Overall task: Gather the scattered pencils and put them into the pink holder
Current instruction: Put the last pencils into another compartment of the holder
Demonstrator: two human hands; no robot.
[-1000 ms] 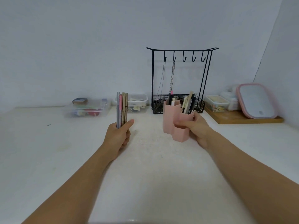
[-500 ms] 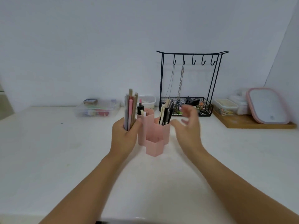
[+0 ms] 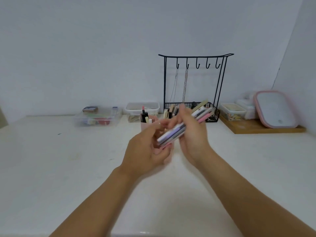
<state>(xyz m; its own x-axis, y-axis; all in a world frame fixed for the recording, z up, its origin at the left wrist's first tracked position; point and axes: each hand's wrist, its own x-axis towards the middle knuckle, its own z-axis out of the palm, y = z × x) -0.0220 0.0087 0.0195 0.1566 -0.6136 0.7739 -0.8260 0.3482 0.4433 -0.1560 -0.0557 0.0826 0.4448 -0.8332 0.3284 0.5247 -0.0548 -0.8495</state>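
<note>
A bundle of pencils [image 3: 172, 133] lies tilted between both hands, tips pointing up and to the right, blurred by motion. My left hand [image 3: 145, 149] holds its lower end with curled fingers. My right hand [image 3: 191, 134] grips the bundle around its middle. The pink holder [image 3: 147, 124] stands on the white table right behind my hands, mostly hidden by them; several pens and pencils stick out of its top.
A black wire rack [image 3: 195, 86] with hooks, chains and a basket stands at the back. Clear plastic boxes [image 3: 97, 117] lie at the back left. A wooden board [image 3: 266, 129] with containers and a pink-rimmed lid [image 3: 275, 108] is at the right.
My right hand let go of the holder after pulling it nearer and now grips the pencil bundle. The bundle tipped from upright to slanted toward the right.
</note>
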